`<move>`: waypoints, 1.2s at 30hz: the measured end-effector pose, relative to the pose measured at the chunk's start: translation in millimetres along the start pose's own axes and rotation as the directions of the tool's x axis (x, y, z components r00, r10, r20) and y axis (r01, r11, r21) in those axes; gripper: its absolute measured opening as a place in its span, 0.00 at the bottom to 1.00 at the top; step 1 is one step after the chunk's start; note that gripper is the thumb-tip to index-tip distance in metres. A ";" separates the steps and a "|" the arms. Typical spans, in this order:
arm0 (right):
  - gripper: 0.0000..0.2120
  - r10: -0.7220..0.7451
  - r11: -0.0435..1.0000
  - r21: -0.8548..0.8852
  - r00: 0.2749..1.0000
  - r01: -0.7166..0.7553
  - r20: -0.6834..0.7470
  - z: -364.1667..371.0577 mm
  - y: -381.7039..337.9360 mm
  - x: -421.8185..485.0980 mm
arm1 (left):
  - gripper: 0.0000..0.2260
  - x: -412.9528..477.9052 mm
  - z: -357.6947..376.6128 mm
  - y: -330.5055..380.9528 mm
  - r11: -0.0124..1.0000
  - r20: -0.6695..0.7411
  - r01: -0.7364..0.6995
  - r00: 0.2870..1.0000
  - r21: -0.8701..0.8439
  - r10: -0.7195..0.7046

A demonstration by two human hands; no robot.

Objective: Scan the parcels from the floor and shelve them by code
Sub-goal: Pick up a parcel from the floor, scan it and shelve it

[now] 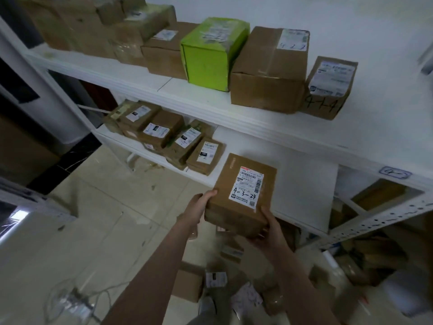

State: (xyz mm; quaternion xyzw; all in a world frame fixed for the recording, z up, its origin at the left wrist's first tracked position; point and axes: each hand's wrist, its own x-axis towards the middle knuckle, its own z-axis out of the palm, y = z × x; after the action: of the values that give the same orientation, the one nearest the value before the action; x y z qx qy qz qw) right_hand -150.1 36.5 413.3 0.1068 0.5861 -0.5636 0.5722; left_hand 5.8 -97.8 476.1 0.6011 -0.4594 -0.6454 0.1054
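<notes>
White shelf board [304, 184], parcel [234, 207] at its front edge

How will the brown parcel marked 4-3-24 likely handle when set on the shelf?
Probably stiff: the parcel shows flat faces and square edges. Likely fairly light, since the left hand and right hand carry it by its near corners. Broad and flat, so unlikely to tip.

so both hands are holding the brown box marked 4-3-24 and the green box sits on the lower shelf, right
Not quite. The green box sits on the upper shelf, not the lower one, as the head view shows. The rest is right: the left hand and right hand both hold the brown box marked 4-3-24.
</notes>
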 end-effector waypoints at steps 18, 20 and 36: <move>0.32 -0.067 0.996 -0.065 0.970 0.054 -0.234 80.3 -27.6 208.5 | 0.32 182.3 -30.8 -6.0 0.994 -0.018 0.106 0.994 0.039 -0.106; 0.34 -0.091 0.995 -0.074 0.950 0.072 -0.299 84.1 -22.0 228.1 | 0.31 195.4 -37.1 -16.2 0.993 -0.028 0.115 0.993 0.027 -0.115; 0.28 -0.413 0.906 -0.254 0.834 0.338 -0.365 111.4 -10.1 287.3 | 0.34 257.1 -42.4 -65.5 0.996 -0.048 0.094 0.994 0.004 -0.094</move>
State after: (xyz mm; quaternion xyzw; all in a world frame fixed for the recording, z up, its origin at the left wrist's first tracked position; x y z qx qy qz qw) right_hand -189.2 -203.5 223.7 0.0532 0.7507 -0.5748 0.3212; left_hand 4.4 -258.2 260.6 0.6374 -0.4301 -0.6338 0.0838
